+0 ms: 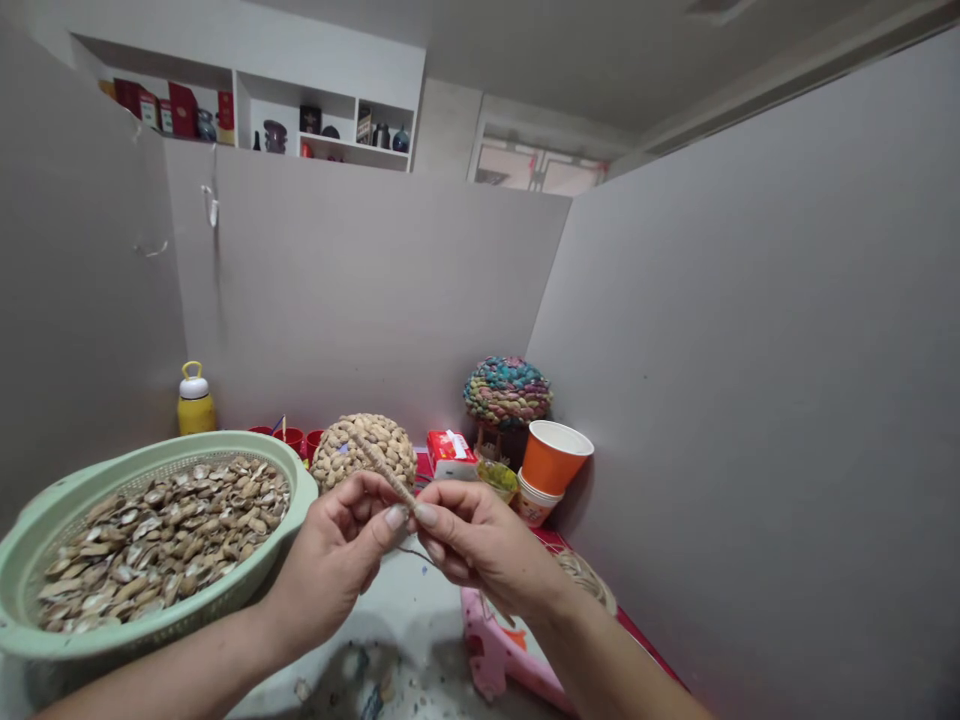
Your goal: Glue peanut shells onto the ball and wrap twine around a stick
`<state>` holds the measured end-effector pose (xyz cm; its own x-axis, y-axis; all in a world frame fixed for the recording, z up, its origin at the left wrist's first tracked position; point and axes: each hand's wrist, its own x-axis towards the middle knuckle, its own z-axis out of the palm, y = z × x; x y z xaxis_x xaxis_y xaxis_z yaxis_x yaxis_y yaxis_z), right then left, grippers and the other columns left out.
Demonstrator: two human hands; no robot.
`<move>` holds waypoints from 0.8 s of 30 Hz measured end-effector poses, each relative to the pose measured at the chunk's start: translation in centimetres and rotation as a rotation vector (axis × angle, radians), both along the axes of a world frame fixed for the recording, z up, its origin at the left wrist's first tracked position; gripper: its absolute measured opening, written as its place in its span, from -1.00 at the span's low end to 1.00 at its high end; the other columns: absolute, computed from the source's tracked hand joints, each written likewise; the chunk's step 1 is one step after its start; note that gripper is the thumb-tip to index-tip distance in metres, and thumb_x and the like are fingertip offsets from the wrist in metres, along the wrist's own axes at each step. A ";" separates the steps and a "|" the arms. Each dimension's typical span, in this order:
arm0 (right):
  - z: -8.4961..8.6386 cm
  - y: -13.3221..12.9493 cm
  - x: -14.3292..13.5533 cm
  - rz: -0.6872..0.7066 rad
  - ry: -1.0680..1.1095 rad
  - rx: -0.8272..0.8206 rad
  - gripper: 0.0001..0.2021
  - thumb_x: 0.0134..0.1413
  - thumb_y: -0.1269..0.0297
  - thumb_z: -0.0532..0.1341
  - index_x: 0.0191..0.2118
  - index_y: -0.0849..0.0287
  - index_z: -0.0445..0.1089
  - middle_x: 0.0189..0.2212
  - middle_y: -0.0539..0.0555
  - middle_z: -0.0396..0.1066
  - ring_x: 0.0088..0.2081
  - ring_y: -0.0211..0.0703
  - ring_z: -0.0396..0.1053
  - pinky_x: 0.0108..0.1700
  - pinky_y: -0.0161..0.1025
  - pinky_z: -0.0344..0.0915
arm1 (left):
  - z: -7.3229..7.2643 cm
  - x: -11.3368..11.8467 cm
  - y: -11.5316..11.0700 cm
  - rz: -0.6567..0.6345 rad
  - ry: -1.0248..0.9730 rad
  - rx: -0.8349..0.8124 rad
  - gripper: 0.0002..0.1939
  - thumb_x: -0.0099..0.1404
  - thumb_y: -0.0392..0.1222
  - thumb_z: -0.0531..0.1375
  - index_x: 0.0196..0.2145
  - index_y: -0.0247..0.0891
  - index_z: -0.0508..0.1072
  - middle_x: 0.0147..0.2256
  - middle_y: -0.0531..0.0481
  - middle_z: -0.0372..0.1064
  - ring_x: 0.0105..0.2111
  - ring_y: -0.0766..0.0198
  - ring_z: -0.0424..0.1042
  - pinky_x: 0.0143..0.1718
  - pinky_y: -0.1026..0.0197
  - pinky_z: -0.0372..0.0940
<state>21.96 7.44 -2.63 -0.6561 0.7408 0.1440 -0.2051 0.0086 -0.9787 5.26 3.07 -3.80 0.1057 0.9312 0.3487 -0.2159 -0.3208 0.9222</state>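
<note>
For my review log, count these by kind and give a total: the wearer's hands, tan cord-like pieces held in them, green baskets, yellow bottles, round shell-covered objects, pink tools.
Hands: 2 (left hand, right hand)
Tan cord-like piece: 1
Green basket: 1
Yellow bottle: 1
Round shell-covered object: 1
Pink tool: 1
Total: 7

The thin tan rod (384, 468) looks rough, fibrous and matt, like twined cord. The pale green oval plastic basket (301, 478) is smooth with a soft sheen; the brown curved shells (165, 540) are dry, matt and coarse. The pink gun-shaped plastic tool (491, 645) looks smooth, and the flat grey partition panel (360, 280) smooth and matt.
</note>
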 end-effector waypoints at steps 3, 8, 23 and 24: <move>-0.1 0.0 0.0 0.046 0.034 -0.037 -0.70 0.05 0.08 0.34 -0.37 0.25 0.39 -0.67 -0.14 0.22 -0.72 -0.50 -0.05 -0.72 -0.50 -0.16 | 0.0 -0.1 -0.1 0.016 0.019 0.018 -0.74 0.24 -0.02 0.24 -0.26 -0.28 0.41 -0.56 0.14 0.24 -0.68 0.51 0.03 -0.68 0.39 -0.04; -0.2 0.0 0.0 0.065 0.046 -0.061 -0.71 0.09 0.09 0.32 -0.36 0.25 0.39 -0.66 -0.14 0.24 -0.74 -0.52 -0.05 -0.75 -0.53 -0.14 | 0.3 -0.1 -0.2 0.033 0.089 0.051 -0.77 0.27 -0.05 0.21 -0.34 -0.30 0.46 -0.56 0.12 0.22 -0.65 0.48 0.04 -0.67 0.36 -0.01; 0.1 -0.4 -0.4 0.133 0.106 -0.113 -0.69 0.06 0.09 0.33 -0.39 0.28 0.39 -0.68 -0.13 0.27 -0.78 -0.54 -0.07 -0.78 -0.52 -0.14 | -0.2 -0.3 0.3 -0.037 -0.010 0.021 -0.77 0.22 -0.08 0.26 -0.29 -0.32 0.54 -0.49 0.01 0.37 -0.63 0.45 0.15 -0.64 0.37 0.11; 0.1 -0.4 -0.5 0.138 0.104 -0.120 -0.69 0.05 0.09 0.33 -0.39 0.28 0.38 -0.68 -0.13 0.28 -0.79 -0.54 -0.07 -0.78 -0.52 -0.14 | -0.1 -0.3 0.3 -0.012 0.015 0.026 -0.76 0.21 -0.06 0.28 -0.33 -0.33 0.54 -0.50 0.00 0.38 -0.64 0.46 0.15 -0.65 0.37 0.09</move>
<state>21.46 6.99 -2.56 -0.7390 0.6607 0.1321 -0.2961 -0.1423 -0.9445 4.96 3.40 -3.94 0.1225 0.9203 0.3715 -0.2066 -0.3425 0.9165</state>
